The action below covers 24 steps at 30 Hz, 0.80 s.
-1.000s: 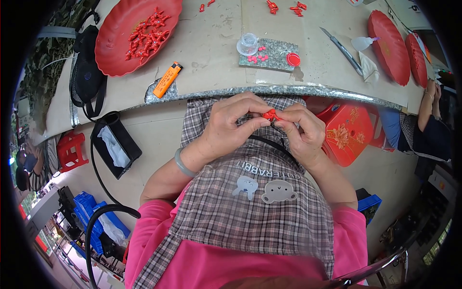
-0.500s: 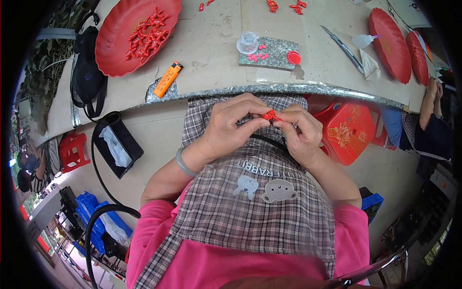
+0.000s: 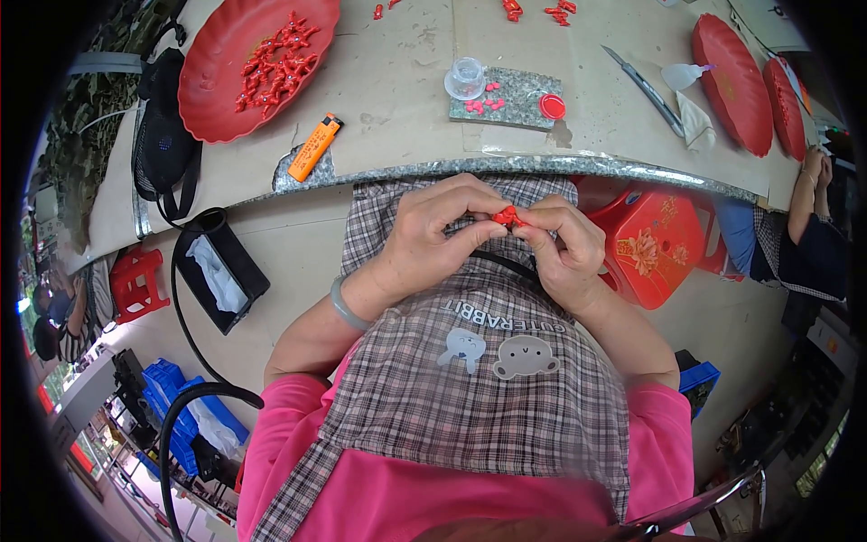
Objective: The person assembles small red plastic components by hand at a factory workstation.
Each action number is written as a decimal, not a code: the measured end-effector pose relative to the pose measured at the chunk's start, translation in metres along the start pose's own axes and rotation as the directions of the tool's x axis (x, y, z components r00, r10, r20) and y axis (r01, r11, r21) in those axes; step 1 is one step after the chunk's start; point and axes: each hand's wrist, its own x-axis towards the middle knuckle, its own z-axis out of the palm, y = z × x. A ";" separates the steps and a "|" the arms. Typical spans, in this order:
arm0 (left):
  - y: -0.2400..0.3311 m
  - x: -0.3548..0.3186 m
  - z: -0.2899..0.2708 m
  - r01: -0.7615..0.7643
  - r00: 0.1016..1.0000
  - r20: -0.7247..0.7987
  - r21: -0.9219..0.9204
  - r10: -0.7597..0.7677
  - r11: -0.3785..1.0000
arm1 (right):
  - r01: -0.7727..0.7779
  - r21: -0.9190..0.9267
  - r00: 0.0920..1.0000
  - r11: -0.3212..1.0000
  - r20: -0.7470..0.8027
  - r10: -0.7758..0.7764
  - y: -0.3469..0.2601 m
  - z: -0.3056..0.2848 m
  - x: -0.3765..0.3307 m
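In front of the plaid apron, just off the table's near edge, both hands meet at a small glossy red piece [image 3: 508,217]. My left hand [image 3: 442,230] pinches its left side between thumb and forefinger. From the right, my right hand [image 3: 569,248] grips it the same way. The fingertips cover most of the piece, so its full shape is hidden. Similar small red figures [image 3: 275,72] lie heaped in a scalloped red plate [image 3: 200,104] at the far left. A few more red figures [image 3: 560,13] are at the table's far side.
On the table are an orange lighter [image 3: 316,147], a grey stone slab [image 3: 524,86] with pink bits [image 3: 488,106], a clear cup [image 3: 465,79], a red cap [image 3: 552,107], a craft knife [image 3: 646,90], a white cloth [image 3: 695,128] and another red plate [image 3: 731,86]. A red stool [image 3: 655,253] stands below.
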 end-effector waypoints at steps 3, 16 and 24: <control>-0.001 0.000 0.000 -0.013 1.000 0.001 0.004 0.013 1.000 | -0.002 0.006 1.000 1.000 -0.001 0.002 0.000 0.000 0.000; -0.001 -0.001 0.000 -0.004 1.000 0.009 -0.007 0.004 1.000 | 0.025 0.005 1.000 1.000 0.005 -0.025 0.001 0.000 0.000; -0.001 -0.001 0.000 0.004 1.000 0.010 -0.010 -0.004 1.000 | 0.034 0.008 0.999 0.999 0.005 -0.034 0.001 0.000 0.000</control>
